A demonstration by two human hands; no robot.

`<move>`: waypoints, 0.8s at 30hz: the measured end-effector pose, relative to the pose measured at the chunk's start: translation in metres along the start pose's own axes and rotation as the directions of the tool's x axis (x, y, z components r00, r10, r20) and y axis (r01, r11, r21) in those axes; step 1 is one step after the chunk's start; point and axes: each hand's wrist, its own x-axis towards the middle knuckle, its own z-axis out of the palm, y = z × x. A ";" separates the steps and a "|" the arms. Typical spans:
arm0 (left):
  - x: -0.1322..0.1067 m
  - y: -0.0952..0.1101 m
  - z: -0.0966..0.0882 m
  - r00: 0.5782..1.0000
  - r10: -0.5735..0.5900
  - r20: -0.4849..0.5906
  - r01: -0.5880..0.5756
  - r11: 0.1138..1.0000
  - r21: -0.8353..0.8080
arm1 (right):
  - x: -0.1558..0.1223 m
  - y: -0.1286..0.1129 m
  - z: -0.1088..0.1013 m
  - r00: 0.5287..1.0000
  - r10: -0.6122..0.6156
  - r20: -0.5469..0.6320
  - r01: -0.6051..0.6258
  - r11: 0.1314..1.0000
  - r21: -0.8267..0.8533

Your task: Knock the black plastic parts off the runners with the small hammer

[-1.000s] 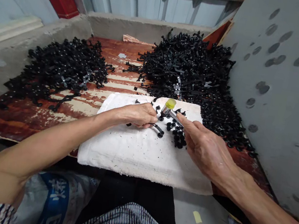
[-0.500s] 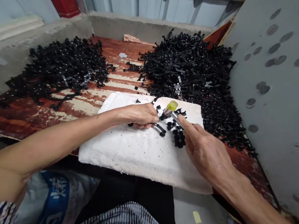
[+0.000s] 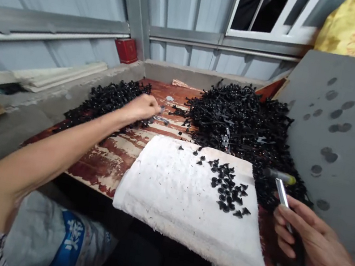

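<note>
My left hand (image 3: 141,107) reaches out to the left pile of black plastic parts (image 3: 108,98), fingers closed around a black part at the pile's edge. My right hand (image 3: 317,252) sits low at the right, fingers wrapped round the handle of a small hammer (image 3: 285,192) with a yellow-tipped head pointing up over the right pile. Between them lies a white cloth pad (image 3: 173,196) on a red worn board (image 3: 108,158). Several small black pieces (image 3: 227,191) lie scattered on the pad's far right part.
A large heap of black parts (image 3: 244,121) fills the back right of the board. A grey panel with dark spots (image 3: 344,133) leans on the right. A red box (image 3: 126,49) stands on the concrete ledge at the back. A printed sack (image 3: 68,237) lies below.
My left hand left the pad and went out to the left pile with a part. My right hand drew back to the right with the hammer. The view tilted up and left.
</note>
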 end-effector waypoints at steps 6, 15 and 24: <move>0.037 0.009 0.038 0.988 0.140 -0.065 -0.121 0.966 0.227 | 0.006 0.018 0.004 0.963 0.266 -0.037 -0.248 0.934 0.259; 0.058 0.061 0.134 0.893 0.374 0.252 -0.411 0.905 0.113 | 0.004 0.018 0.002 0.973 0.218 -0.076 -0.197 0.956 0.217; 0.054 0.055 0.098 0.920 0.288 0.265 -0.259 0.956 -0.139 | 0.007 0.025 -0.002 0.984 0.175 -0.039 -0.163 0.963 0.213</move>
